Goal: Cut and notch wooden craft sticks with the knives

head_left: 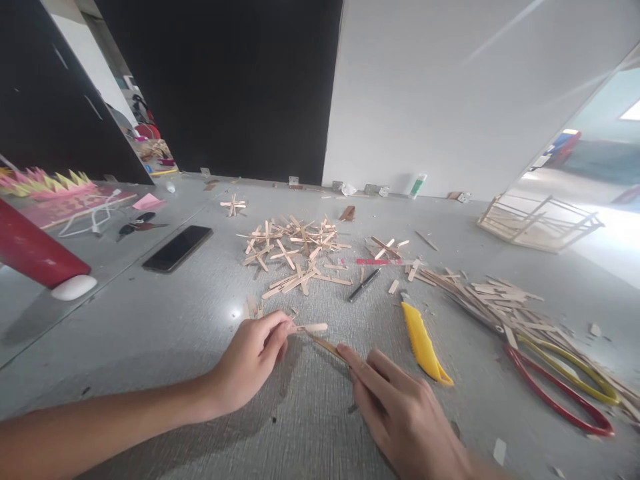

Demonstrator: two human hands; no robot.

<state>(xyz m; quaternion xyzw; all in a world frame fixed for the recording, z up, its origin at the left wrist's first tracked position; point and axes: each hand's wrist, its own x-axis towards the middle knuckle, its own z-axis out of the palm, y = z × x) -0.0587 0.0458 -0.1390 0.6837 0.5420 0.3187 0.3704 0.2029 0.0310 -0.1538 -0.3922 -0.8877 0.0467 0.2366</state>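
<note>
My left hand [253,363] is closed in a pinch on a short popsicle stick [315,327], whose rounded end points right. Under my right index finger a second, yellowish-brown wooden stick [327,347] runs toward it, gripped by my right hand [400,407]. The tip of that second stick lies close to the first; whether they touch I cannot tell. Just beyond my hands lies a pile of crossed popsicle sticks [305,240]. To the right of them are a black pen [365,285] and a yellow utility knife [421,340].
Red-and-yellow-handled scissors [555,393] lie beside loose stick pieces [505,300] on the right. A wooden stick frame [540,223] stands behind. On the left are a phone [179,248], a red cylinder [37,243] and a white cable [97,217]. Upright panels [425,87] border the back.
</note>
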